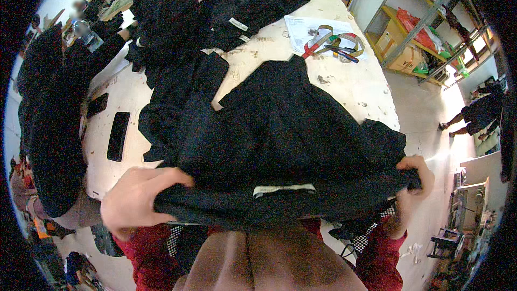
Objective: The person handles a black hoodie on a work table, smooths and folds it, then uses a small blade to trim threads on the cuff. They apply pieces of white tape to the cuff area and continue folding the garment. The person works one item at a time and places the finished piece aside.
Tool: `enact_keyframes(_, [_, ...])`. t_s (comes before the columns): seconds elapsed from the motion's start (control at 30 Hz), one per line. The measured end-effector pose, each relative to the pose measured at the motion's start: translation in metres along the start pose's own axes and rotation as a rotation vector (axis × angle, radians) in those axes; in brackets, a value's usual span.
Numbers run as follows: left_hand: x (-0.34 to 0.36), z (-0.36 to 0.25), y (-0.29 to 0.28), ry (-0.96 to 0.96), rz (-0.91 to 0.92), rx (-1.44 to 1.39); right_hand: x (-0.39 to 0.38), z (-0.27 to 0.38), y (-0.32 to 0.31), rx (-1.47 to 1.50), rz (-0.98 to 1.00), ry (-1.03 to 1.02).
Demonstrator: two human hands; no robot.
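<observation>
A black garment [280,124] is spread over the near end of the white table, its near edge stretched toward my body. My left hand [134,196] grips that edge at its left corner, thumb and fingers closed around the cloth. At the opposite corner my right hand [419,180] pinches the fabric, with the fingers bent over it. Between the hands, a narrow white label [284,189] shows near the held edge. More dark cloth lies against the garment's left side; where one piece stops and the other begins is hard to see.
Black garments with white tags form a large pile [215,11] at the far end. A measuring tape [353,46] and pen rest on a paper sheet [296,27]. A black phone-like slab [118,136] lies left. Beside the table stands a person in black [51,113]; shelving [401,29] stands right.
</observation>
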State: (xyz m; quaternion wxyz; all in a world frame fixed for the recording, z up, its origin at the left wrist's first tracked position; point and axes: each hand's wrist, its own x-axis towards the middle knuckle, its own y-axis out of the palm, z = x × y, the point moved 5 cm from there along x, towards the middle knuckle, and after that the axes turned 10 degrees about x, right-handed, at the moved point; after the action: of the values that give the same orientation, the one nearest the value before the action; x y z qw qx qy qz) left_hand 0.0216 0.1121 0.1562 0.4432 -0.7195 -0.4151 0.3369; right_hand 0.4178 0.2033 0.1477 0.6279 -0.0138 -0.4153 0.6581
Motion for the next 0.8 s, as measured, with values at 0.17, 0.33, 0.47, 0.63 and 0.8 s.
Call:
enact_keyframes(0.17, [-0.017,0.041,0.033,-0.435,-0.385,0.425,-0.001,-0.043,0.038,-0.343,0.276,0.482])
enact_keyframes(0.33, [0.019,0.092,0.133,-0.563,-0.297,0.097,-0.048,-0.075,0.136,-0.224,0.659,0.376])
enact_keyframes(0.47, [0.042,0.067,0.118,0.079,0.219,-0.182,-0.055,-0.064,0.155,-0.002,1.146,-0.13])
enact_keyframes(0.63, [0.102,0.075,-0.002,0.167,0.118,0.219,0.096,-0.04,0.096,-0.306,1.324,-0.172])
enact_keyframes(0.8, [0.088,0.087,-0.175,-0.173,-1.247,1.046,0.231,0.01,-0.028,-0.432,-0.273,-0.501])
